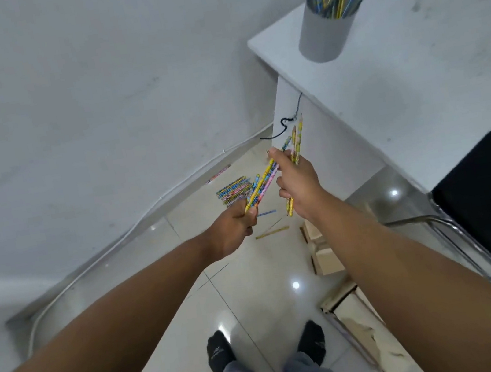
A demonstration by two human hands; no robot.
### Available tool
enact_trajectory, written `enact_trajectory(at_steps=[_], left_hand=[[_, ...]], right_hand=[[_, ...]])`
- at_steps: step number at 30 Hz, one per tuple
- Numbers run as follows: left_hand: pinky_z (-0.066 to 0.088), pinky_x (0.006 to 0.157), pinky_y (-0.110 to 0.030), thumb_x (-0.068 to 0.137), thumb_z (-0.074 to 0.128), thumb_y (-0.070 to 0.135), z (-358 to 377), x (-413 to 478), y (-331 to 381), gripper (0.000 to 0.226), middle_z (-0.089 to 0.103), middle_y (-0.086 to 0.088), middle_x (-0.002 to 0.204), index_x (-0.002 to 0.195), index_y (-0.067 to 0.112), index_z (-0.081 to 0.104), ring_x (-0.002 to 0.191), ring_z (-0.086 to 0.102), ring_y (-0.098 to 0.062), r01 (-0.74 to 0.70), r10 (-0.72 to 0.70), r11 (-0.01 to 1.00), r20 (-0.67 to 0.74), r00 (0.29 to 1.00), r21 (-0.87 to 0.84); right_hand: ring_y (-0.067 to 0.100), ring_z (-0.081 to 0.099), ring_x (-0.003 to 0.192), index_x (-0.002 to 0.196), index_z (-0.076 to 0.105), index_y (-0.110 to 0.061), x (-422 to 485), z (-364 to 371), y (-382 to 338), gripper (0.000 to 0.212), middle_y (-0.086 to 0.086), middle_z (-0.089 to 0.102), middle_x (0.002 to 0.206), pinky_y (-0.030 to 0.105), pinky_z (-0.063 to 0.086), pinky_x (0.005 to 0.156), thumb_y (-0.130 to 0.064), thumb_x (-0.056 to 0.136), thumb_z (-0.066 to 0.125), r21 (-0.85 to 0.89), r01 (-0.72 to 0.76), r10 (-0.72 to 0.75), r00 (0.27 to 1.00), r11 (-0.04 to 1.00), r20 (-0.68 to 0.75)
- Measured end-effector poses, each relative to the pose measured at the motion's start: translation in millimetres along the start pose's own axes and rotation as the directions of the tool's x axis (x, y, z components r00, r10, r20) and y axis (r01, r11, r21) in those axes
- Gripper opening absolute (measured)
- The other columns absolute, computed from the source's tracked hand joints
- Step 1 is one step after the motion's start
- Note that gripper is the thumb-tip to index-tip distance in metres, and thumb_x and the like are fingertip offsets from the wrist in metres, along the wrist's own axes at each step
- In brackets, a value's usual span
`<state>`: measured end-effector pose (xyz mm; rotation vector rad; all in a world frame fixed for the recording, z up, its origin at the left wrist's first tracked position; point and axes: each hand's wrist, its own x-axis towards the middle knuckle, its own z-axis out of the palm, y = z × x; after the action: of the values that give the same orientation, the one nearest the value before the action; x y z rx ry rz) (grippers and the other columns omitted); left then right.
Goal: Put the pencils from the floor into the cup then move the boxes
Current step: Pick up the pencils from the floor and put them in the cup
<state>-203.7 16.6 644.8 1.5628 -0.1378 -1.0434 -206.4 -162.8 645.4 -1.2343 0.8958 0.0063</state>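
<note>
Left hand: you are closing it around the lower ends of a fanned bundle of pencils.
Right hand: you are gripping a few more pencils at mid-length, touching the left bundle.
Cup: it is standing on the desk, above and right of your hands, already holding pencils.
Floor pile: it is lying below the cup, beside the wall.
Boxes: they are lying at the foot of the desk, below the cup.
Handling: likely light, stiff and slippery; you are better pinching near the middle, tips aligned.
</note>
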Motion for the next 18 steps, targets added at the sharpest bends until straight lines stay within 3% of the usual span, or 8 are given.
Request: enact_trajectory(at_steps=[3,5,8,10,13,14,15,18], left_hand=[[0.021,0.057,-0.022,0.110,0.038,0.000,16.4,-35.6,46.0,0.026,0.035,0.003,0.075,0.089,0.016,0.044,0.059,0.032,-0.005,0.002,-0.004,0.997,0.019,1.000,0.072],[0.028,0.057,-0.017,0.110,0.038,0.002,25.9,-53.1,74.3,0.018,0.037,0.004,0.076,0.096,0.010,0.045,0.058,0.034,-0.003,-0.011,0.008,0.996,0.039,0.999,0.087],[0.031,0.057,-0.018,0.111,0.041,0.011,38.2,-67.5,106.5,0.005,0.036,0.002,0.076,0.107,0.007,0.043,0.060,0.033,-0.006,-0.017,0.014,0.995,0.029,0.999,0.095],[0.029,0.057,-0.022,0.111,0.045,0.018,46.1,-71.7,122.6,0.010,0.034,0.000,0.075,0.105,0.010,0.045,0.061,0.030,-0.010,-0.018,0.018,0.998,0.011,1.000,0.067],[0.028,0.054,-0.022,0.110,0.045,0.031,60.7,-74.8,146.0,0.021,0.033,0.002,0.072,0.095,0.017,0.046,0.058,0.027,-0.011,-0.064,0.064,0.994,-0.006,0.998,0.085],[0.028,0.051,-0.021,0.111,0.043,0.034,66.5,-75.4,153.1,0.024,0.033,0.003,0.071,0.092,0.019,0.044,0.056,0.025,-0.011,-0.082,0.085,0.992,-0.026,0.996,0.094],[0.026,0.050,-0.020,0.111,0.041,0.034,70.9,-75.8,158.3,0.026,0.032,0.003,0.070,0.090,0.019,0.042,0.055,0.024,-0.011,-0.098,0.103,0.991,-0.054,0.993,0.090],[0.024,0.049,-0.024,0.112,0.039,0.033,82.0,-75.0,173.3,0.023,0.032,0.001,0.073,0.094,0.019,0.043,0.055,0.024,-0.011,-0.133,0.143,0.988,-0.151,0.978,0.079]], right_hand=[[0.004,0.037,0.040,0.085,0.057,-0.025,-35.4,-5.8,-39.7,0.028,-0.015,0.041,0.053,0.019,0.030,0.037,-0.050,0.096,0.064,-0.054,0.056,-0.055,0.998,0.997,0.019],[0.006,0.036,0.041,0.088,0.053,-0.023,-56.8,-10.5,-66.3,0.028,-0.013,0.039,0.053,0.019,0.030,0.038,-0.046,0.102,0.056,-0.092,0.093,-0.090,0.995,0.991,0.041],[0.012,0.035,0.050,0.088,0.051,-0.021,-80.7,-14.6,-98.1,0.030,-0.006,0.038,0.061,0.025,0.031,0.046,-0.043,0.107,0.050,-0.192,0.168,-0.161,0.985,0.967,0.054],[0.015,0.049,0.059,0.094,0.055,-0.018,-93.3,-14.8,-111.0,0.030,-0.002,0.051,0.069,0.030,0.040,0.057,-0.043,0.107,0.049,-0.225,0.216,-0.202,0.976,0.950,0.082],[0.028,0.071,0.088,0.115,0.060,-0.011,-109.0,-13.1,-122.7,0.033,0.015,0.069,0.102,0.042,0.061,0.075,-0.042,0.107,0.050,-0.176,0.194,-0.174,0.977,0.965,0.120],[0.028,0.073,0.091,0.118,0.060,-0.012,-113.4,-12.9,-126.3,0.032,0.017,0.070,0.107,0.042,0.064,0.074,-0.041,0.107,0.052,-0.132,0.173,-0.157,0.980,0.976,0.125],[0.023,0.074,0.085,0.120,0.061,-0.015,-116.3,-13.3,-129.3,0.031,0.014,0.071,0.105,0.036,0.064,0.065,-0.041,0.107,0.052,-0.085,0.154,-0.142,0.981,0.984,0.128],[-0.001,0.061,0.050,0.116,0.065,-0.022,-125.4,-17.7,-138.8,0.027,-0.003,0.066,0.082,0.018,0.043,0.038,-0.041,0.109,0.046,-0.026,0.120,-0.115,0.985,0.992,0.129]])
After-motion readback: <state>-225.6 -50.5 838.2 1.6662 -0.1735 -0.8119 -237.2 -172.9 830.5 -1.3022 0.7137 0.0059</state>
